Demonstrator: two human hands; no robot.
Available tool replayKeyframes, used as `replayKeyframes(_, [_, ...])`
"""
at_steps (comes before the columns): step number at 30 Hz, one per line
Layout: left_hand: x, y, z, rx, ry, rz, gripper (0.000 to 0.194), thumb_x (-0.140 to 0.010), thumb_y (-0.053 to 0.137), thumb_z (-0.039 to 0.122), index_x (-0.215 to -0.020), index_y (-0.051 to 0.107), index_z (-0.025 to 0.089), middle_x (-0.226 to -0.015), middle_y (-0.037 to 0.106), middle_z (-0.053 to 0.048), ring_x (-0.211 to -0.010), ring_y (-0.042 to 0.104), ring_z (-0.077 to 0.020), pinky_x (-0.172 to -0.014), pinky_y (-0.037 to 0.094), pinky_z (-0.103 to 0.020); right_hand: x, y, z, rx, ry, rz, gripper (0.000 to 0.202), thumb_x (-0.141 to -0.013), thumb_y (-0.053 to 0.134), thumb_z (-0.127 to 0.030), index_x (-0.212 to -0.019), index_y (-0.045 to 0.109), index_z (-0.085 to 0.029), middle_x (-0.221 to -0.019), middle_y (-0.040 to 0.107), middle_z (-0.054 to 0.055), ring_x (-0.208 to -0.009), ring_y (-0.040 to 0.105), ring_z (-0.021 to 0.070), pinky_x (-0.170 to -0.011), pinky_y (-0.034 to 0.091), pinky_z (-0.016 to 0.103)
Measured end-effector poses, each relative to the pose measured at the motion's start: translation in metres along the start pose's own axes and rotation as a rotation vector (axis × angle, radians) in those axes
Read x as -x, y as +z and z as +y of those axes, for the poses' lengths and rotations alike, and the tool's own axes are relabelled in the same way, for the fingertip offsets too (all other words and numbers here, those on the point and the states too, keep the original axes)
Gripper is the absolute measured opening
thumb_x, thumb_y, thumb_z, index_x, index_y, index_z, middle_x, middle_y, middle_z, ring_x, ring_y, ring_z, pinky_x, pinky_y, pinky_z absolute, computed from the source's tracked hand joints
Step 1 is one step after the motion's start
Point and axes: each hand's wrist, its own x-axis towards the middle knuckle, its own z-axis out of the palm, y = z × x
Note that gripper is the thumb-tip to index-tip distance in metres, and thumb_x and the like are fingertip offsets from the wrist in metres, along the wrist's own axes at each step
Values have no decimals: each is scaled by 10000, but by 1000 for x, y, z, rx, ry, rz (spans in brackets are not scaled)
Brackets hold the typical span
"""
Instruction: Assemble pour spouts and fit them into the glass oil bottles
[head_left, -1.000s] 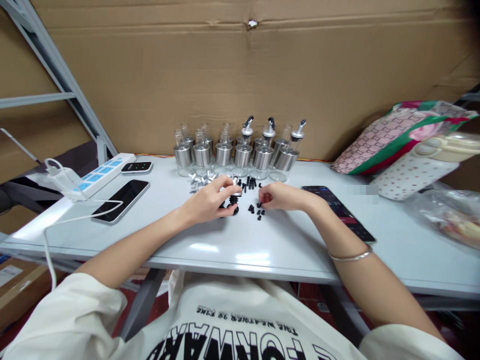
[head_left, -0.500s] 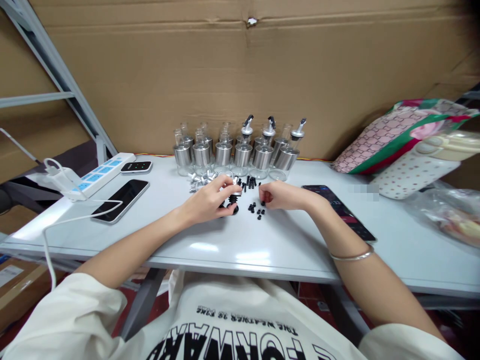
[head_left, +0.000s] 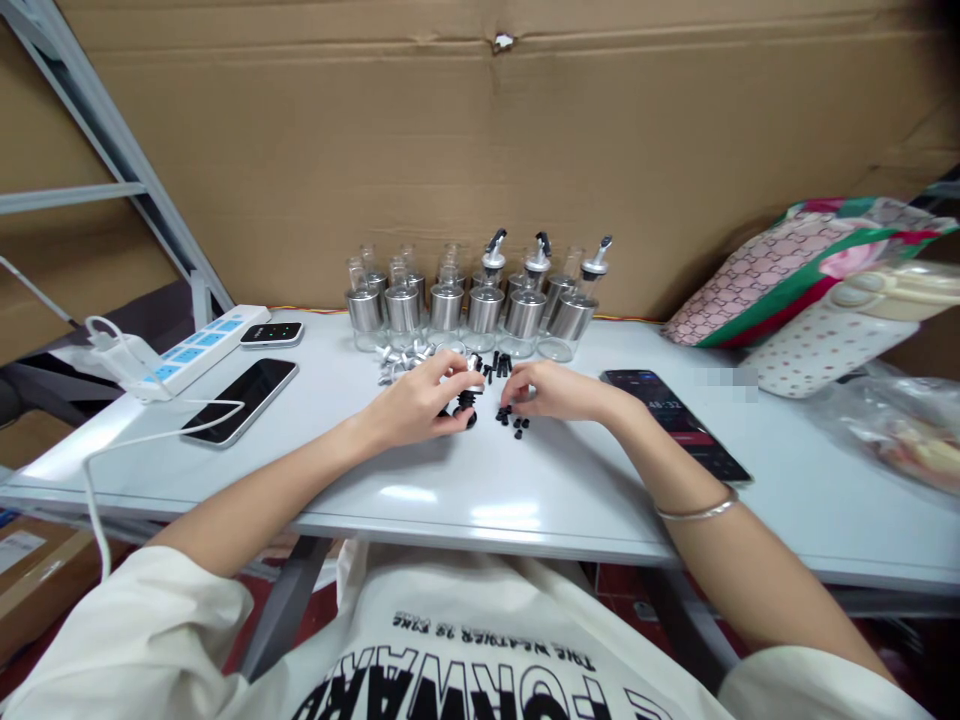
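Behind the pale, glossy counter (head_left: 585, 500) stands a brown cardboard wall (head_left: 337, 150), creased near its top. A grey metal frame (head_left: 124, 130) slants left of the counter; red flooring (head_left: 622, 610) shows below, and light glares off the surface.

To your left, a long white power strip with blue sockets (head_left: 196, 348) holds a white plug-in charger (head_left: 124, 358), and a white cable (head_left: 94, 490) curves past the table edge. Near the strip you have a small, rounded black-and-white device (head_left: 271, 335) and a dark-screened, silver-edged phone (head_left: 244, 400). To your right lies a black phone with a lit screen (head_left: 679, 425). Beyond it, you see a pink patterned bag with green and red bands (head_left: 731, 285), a white dotted bottle with a cream lid (head_left: 832, 340) and a clear crinkled plastic bag (head_left: 892, 425). Brown creased cardboard (head_left: 375, 130) stands behind your table.
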Motion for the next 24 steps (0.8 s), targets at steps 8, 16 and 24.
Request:
replayKeyframes(8, [-1, -2, 2, -1, -4, 1, 225, -846, 518, 164, -1071, 499, 163, -958, 491, -71, -818, 545, -148, -710, 530, -269, 0, 2, -1, -71, 22, 44, 186, -671, 567, -58, -780, 687, -149, -757, 657, 18, -695, 587, 153, -657, 425, 227])
replayKeyframes(16, [0, 0, 0, 5, -15, -10, 240, -845, 524, 166, -1084, 504, 160, -968, 487, -74, -824, 541, -147, -725, 531, -273, -1, 4, 3, -11, -5, 121, 217, -650, 536, -23, -770, 666, -149, -701, 648, 2, -650, 578, 138, -639, 414, 218])
replayKeyframes(24, [-1, 0, 0, 5, 0, -3, 237, -843, 524, 166, -1079, 503, 160, -964, 489, -72, -826, 550, -149, -729, 535, -274, 0, 2, -2, 63, -59, 116, 196, -745, 584, -113, -876, 725, -151, -934, 687, 70, -808, 612, 190, -737, 441, 257])
